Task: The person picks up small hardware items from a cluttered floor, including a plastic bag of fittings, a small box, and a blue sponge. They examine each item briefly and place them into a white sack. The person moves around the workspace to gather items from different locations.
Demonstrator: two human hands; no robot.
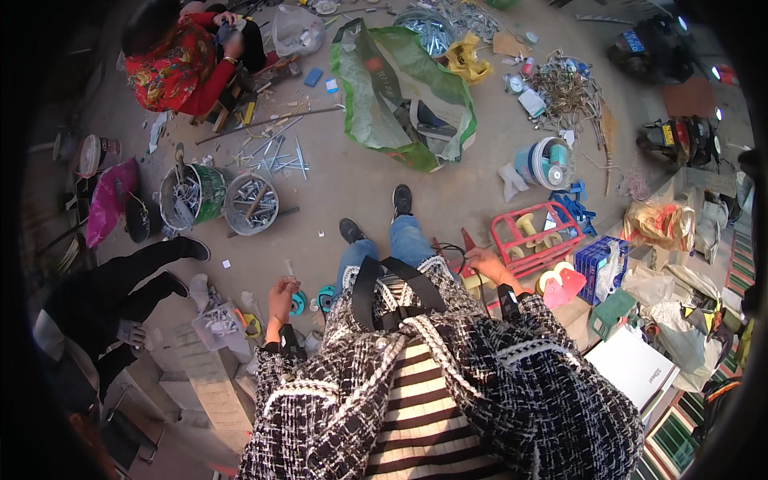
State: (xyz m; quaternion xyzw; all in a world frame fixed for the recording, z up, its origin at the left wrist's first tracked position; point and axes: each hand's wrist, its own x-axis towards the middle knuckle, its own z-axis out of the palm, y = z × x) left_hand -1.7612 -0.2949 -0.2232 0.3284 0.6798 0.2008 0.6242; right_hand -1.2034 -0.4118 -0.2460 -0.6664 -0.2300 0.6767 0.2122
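Floor [308, 260] — grey, strewn with metal rods [279, 158]; red rack [544, 254], scooters [693, 144] rightward.

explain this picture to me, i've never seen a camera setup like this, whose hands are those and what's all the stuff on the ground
There's no robot here: a person wears a wide fisheye camera on their head, looking down, so straight edges bend near the rim. The tweed jacket below is the wearer's own.

Their left hand is raised; it may pinch something pale, too small to tell. Their right hand is beside a dark cord and a red metal frame; whether it grips the cord is unclear.

On the ground are a green-edged bag, loose metal rods and a green bucket of metal pieces. Someone in a red patterned top is nearby.
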